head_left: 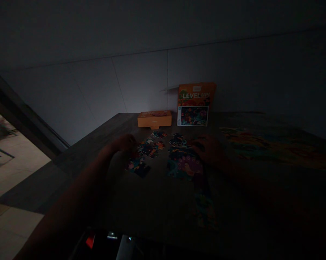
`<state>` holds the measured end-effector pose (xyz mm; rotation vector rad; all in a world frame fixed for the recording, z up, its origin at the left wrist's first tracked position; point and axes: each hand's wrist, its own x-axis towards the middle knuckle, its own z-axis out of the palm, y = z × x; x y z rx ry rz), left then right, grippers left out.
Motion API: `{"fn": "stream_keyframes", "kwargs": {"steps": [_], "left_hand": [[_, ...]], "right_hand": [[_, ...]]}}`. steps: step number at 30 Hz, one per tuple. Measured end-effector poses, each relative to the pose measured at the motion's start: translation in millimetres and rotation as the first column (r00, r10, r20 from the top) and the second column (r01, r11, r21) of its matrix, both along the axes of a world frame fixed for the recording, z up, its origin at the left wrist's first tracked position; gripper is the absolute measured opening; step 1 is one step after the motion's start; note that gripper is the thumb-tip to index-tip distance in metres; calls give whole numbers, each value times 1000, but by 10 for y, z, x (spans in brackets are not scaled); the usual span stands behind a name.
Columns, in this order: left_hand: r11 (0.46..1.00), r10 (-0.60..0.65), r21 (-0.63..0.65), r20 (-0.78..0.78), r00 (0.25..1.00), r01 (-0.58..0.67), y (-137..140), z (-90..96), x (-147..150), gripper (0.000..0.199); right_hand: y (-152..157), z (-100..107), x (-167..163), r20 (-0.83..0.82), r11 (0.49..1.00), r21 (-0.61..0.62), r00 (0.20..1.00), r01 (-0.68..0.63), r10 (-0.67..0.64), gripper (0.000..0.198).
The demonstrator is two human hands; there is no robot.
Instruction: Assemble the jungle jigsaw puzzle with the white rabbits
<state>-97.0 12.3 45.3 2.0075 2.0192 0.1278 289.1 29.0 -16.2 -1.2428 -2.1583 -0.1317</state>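
Observation:
In the dim head view, my left hand (126, 142) is curled at the left edge of a heap of loose jigsaw pieces (149, 148); anything inside its fingers is hidden. A partly joined puzzle (188, 166) with a pink-purple peacock lies right of the heap. At its upper right edge, my right hand (209, 147) has thumb and fingers bent together on what looks like a puzzle piece (190, 142), though darkness blurs the grip. More loose pieces (176, 139) lie just above the peacock section. A joined strip (205, 209) runs down from its lower right corner toward me.
An orange box (154, 120) lies at the table's back edge. Beside it an orange "LEVEL UP!" box (197, 95) stands upright, with a picture card (192, 116) leaning on its front. Another colourful puzzle (271, 146) spreads over the right side. Behind the table (71, 159) is a wall.

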Motion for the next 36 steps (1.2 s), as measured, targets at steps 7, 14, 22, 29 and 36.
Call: {"fn": "stream_keyframes", "kwargs": {"steps": [7,14,22,29,36], "left_hand": [[998,49,36,43,998,-50,170,-240,117,44],[991,112,59,155,981,-123,181,-165,-114,44],[953,204,230,-6,979,-197,208,-215,-7,43],[958,175,238,-50,983,-159,242,-386,338,54],[951,96,287,88,991,-118,201,-287,352,47]], "right_hand": [[-14,22,3,-4,1000,-28,1000,-8,8,29],[-6,-1,7,-11,1000,-14,1000,-3,3,28],[-28,26,-6,-2,999,-35,1000,16,-16,25],[-28,19,-4,3,999,-40,1000,17,-17,24],[-70,107,-5,-59,999,-19,997,-51,50,23]]}}
